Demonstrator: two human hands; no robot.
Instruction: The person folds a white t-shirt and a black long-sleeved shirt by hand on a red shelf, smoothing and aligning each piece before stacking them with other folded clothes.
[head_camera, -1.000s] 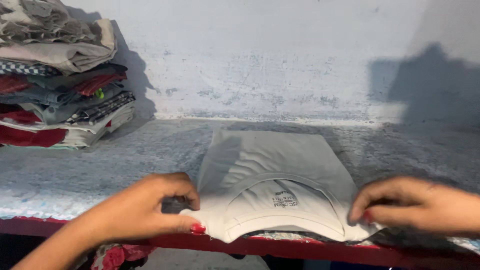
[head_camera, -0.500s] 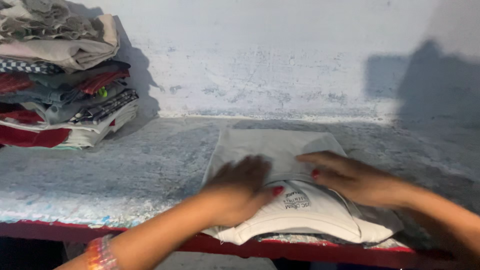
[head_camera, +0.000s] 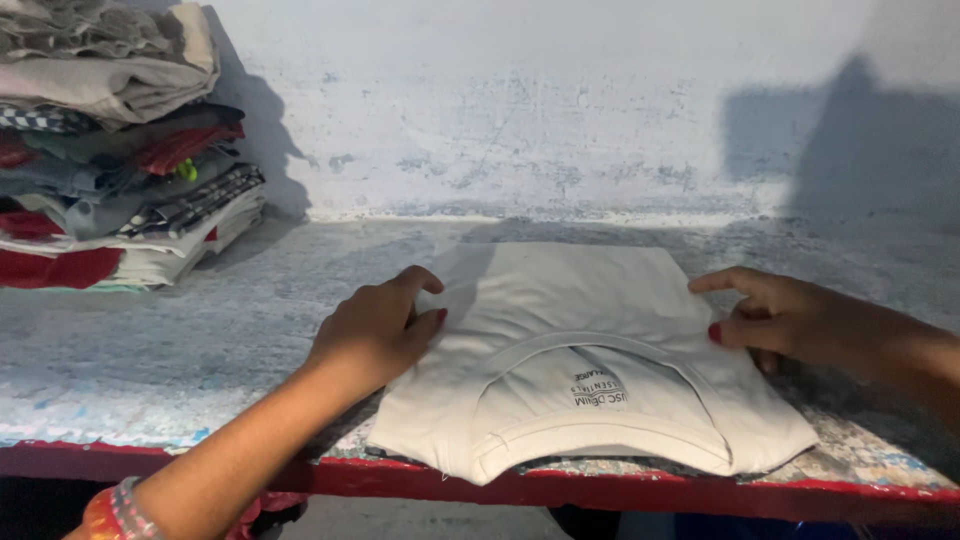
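Resting on the folded cream-white cotton T-shirt (head_camera: 590, 350), both hands of the person press on its two side edges. The left hand (head_camera: 375, 330) lies on the left edge of the garment, fingers loosely curled and palm down, not closed around the cloth; the thumb and the red-painted fingertips touch the fabric near its upper left corner. The right hand (head_camera: 790, 318) is at the right edge, with the index finger stretched toward the cloth and the other fingers bent, and it seems to pinch or hold down the edge, though I cannot tell if any fabric is truly between the fingers. The T-shirt lies flat on the grey, worn stone counter (head_camera: 200, 350), close to the front edge with the red painted border (head_camera: 600, 490), and its collar end with the printed neck label hangs slightly over this border, toward the person. So the garment lies between the two hands, its long axis running from the person toward the pale plastered wall (head_camera: 560, 110), and both hands are about equally near to it, one at each side. Well apart to the left, against the wall, stands a tall stack of folded clothes in mixed colours (head_camera: 120, 150). An orange bangle (head_camera: 115, 512) shows on the left wrist.
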